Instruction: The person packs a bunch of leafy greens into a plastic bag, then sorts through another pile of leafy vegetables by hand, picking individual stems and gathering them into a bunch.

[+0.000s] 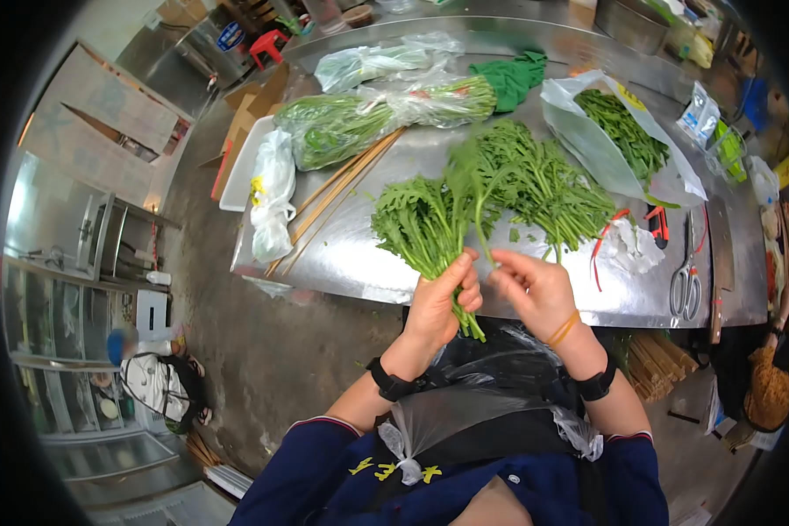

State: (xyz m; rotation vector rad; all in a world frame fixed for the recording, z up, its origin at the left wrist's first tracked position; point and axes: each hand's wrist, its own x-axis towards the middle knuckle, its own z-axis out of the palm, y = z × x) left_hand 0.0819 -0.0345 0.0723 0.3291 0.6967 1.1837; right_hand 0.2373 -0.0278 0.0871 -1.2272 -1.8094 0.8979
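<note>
Head view, left hand (444, 300) gripping leafy green bunch (421, 223), brushed steel table (351, 263)

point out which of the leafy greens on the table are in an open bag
The greens at the right, in a whitish plastic bag with its mouth open; the middle pile lies loose, and the bundle at the left is wrapped in clear plastic.

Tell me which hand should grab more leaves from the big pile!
Probably the right hand: it's closer to the leafy pile, while the left hand is gripping the thick bunch.
</note>
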